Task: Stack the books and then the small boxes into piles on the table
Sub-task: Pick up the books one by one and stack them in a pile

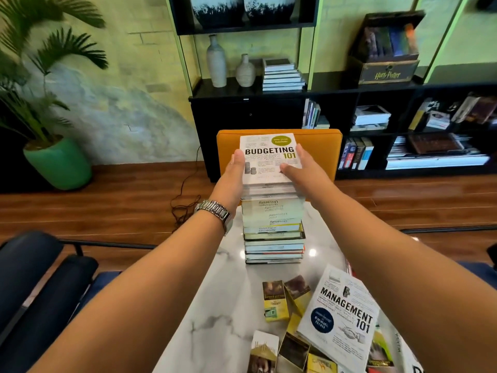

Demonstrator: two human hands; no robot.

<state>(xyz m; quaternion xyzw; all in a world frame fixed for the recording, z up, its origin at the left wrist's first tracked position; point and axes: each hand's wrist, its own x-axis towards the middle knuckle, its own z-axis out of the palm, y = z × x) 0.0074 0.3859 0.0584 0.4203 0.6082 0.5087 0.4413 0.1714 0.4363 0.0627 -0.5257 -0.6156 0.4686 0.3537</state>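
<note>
At the centre of the frame a tall pile of books (273, 227) stands on the white marbled bench (223, 300), and a white book titled "Budgeting 101" (269, 157) lies flat on its top. Both hands flank this top book. The left hand (234, 176) lies against the book's left edge, its fingers straight and pointing away toward the upper part of the frame, a metal watch (215, 211) on the wrist below it. The right hand (304, 170) lies against the right edge, its fingers also extended along the cover's side and its thumb resting on the cover. Neither hand curls round the book; they press it flat-handed from the two sides.

In the lower centre of the frame, nearer the camera than the pile, several small boxes (275, 301) lie loose on the bench, yellow and brown, some tilted against each other. Just right of them a second white book, "Management 101" (341, 319), lies at an angle, partly over other items at the lower right.

Behind the pile an orange chair back (317, 146) shows, and beyond it a dark bookshelf (376, 125). A potted palm (53, 157) stands at the left.
</note>
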